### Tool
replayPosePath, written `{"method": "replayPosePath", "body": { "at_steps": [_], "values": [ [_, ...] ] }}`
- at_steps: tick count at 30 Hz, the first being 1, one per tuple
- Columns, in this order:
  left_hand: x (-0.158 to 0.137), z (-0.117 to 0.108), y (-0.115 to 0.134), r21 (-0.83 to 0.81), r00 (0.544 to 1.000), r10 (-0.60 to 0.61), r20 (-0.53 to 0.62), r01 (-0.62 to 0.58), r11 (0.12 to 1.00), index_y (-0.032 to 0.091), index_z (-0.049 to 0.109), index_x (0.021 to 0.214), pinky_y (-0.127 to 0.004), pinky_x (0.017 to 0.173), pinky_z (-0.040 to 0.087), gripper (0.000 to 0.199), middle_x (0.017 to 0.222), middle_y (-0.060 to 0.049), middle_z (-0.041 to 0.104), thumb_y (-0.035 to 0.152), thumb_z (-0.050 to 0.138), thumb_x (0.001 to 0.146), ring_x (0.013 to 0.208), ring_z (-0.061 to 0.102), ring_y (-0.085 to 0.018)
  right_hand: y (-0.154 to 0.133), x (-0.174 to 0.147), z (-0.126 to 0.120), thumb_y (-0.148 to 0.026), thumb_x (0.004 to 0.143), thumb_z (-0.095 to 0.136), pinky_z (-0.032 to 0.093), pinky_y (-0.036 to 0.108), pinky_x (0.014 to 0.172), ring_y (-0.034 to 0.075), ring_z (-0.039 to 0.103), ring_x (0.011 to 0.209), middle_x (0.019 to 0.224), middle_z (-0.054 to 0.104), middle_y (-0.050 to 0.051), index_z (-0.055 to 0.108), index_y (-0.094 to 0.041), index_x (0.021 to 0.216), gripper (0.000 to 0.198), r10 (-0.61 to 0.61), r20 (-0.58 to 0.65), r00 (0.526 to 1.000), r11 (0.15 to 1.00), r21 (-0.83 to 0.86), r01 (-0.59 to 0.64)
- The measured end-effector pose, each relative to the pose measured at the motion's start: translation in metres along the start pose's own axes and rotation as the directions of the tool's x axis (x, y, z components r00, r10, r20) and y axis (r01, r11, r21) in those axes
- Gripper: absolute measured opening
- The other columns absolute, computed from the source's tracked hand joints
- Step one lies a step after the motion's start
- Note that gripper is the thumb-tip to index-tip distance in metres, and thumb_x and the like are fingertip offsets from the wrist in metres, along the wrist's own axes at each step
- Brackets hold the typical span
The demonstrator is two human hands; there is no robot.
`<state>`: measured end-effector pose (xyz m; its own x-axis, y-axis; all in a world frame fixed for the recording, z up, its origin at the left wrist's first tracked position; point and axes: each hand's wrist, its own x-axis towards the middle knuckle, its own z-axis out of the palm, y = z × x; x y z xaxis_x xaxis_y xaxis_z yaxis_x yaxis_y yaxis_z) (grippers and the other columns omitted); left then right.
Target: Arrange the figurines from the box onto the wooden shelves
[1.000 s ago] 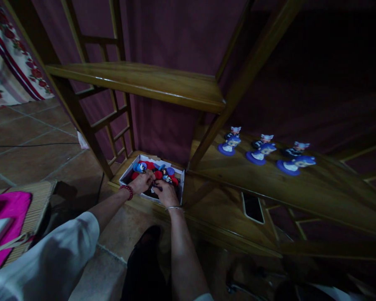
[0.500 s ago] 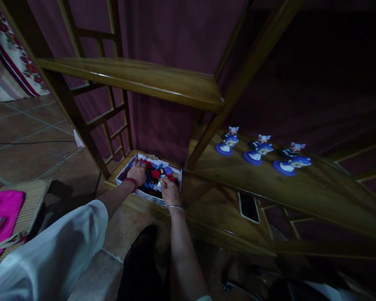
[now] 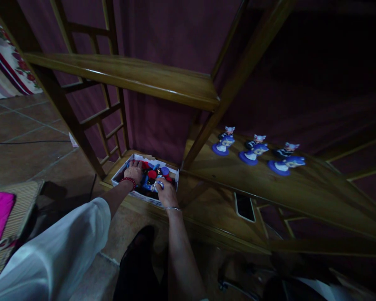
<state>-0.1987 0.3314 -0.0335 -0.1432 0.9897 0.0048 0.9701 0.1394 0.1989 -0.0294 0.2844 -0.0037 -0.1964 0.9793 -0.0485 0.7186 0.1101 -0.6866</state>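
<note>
A white box [image 3: 178, 177] on the low wooden shelf holds several small figurines in red, blue, black and white. My left hand [image 3: 133, 172], with a red bead bracelet, lies over the left part of the box, fingers stretched out across the figurines; its fingertips are partly hidden. In the right part of the box, my right hand [image 3: 167, 193], with a silver bangle, has its fingers closed on a white and blue figurine [image 3: 158, 184]. Next to that hand are a round red piece [image 3: 152, 174] and a round blue-purple piece [image 3: 164, 171].
On the wooden shelf [image 3: 213, 169] to the right stand several blue-haired figurines [image 3: 253, 151] on round blue bases, with white-eared figurines [image 3: 257, 140] behind them. A phone-like dark object [image 3: 245, 206] lies lower down. A wooden ledge [image 3: 128, 79] and posts frame the box.
The view has shifted slightly to the right. My right hand has its fingers round the white and blue figurine, which shows a little more clearly. My left hand stays over the box.
</note>
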Motion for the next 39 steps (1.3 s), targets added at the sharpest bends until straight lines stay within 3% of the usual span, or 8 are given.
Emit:
{"method": "replayPosePath", "body": {
  "at_steps": [6,15,23,28,33,39],
  "values": [
    [-0.002,-0.005,0.005,0.006,0.996,-0.070,-0.057,0.070,0.998,0.015,0.049,0.114,-0.039,0.080,0.042,0.037,0.119,-0.016,0.039,0.025,0.044,0.079,0.111,0.035,-0.031,0.001,0.000,0.002,-0.025,0.081,0.047,0.042,0.023,0.079,0.015,0.059,0.088,0.098,0.065,0.005,0.060,-0.021,0.104,0.027,-0.012,-0.012,1.000,1.000,0.003,0.012],
    [-0.006,-0.007,0.003,-0.015,0.997,-0.074,-0.024,0.074,0.997,0.012,0.057,0.103,-0.038,0.080,0.041,0.031,0.108,-0.019,0.046,0.022,0.038,0.080,0.105,0.041,-0.031,-0.002,-0.001,0.000,-0.025,0.081,0.045,0.042,0.023,0.079,0.015,0.060,0.088,0.098,0.066,0.005,0.060,-0.021,0.104,0.028,-0.007,-0.021,1.000,1.000,-0.020,0.007],
    [-0.005,-0.008,0.004,-0.022,0.998,-0.059,-0.035,0.058,0.998,0.015,0.048,0.112,-0.036,0.077,0.043,0.036,0.114,-0.017,0.045,0.025,0.042,0.079,0.101,0.048,-0.029,0.000,-0.001,0.000,-0.023,0.081,0.045,0.042,0.023,0.080,0.015,0.059,0.091,0.099,0.065,0.005,0.060,-0.021,0.104,0.027,-0.032,-0.042,0.999,0.999,0.009,0.032],
    [-0.006,-0.006,0.005,-0.048,0.996,-0.019,-0.088,0.015,0.999,0.015,0.044,0.116,-0.034,0.075,0.044,0.038,0.114,-0.015,0.044,0.025,0.040,0.080,0.093,0.054,-0.026,-0.001,0.001,0.003,-0.025,0.081,0.046,0.041,0.025,0.082,0.016,0.058,0.094,0.102,0.064,0.005,0.054,-0.020,0.108,0.029,0.020,-0.069,0.997,1.000,0.003,-0.020],
    [-0.009,-0.008,0.005,-0.161,0.988,-0.016,-0.151,-0.009,0.987,0.017,0.044,0.117,-0.031,0.077,0.045,0.039,0.117,-0.013,0.042,0.023,0.042,0.079,0.087,0.058,-0.022,-0.002,-0.001,0.003,-0.028,0.079,0.048,0.042,0.024,0.078,0.016,0.059,0.090,0.098,0.064,0.006,0.052,-0.019,0.103,0.026,0.048,-0.106,0.993,0.999,0.018,-0.047],
    [-0.009,-0.018,0.005,-0.428,0.975,-0.079,-0.210,-0.019,0.904,0.012,0.049,0.111,-0.030,0.091,0.040,0.041,0.117,-0.015,0.042,0.016,0.051,0.070,0.099,0.053,-0.021,-0.001,-0.009,-0.004,-0.031,0.079,0.047,0.044,0.024,0.071,0.016,0.061,0.080,0.089,0.066,0.003,0.056,-0.023,0.097,0.022,0.040,-0.126,0.991,0.999,0.012,-0.038]
  ]
}}
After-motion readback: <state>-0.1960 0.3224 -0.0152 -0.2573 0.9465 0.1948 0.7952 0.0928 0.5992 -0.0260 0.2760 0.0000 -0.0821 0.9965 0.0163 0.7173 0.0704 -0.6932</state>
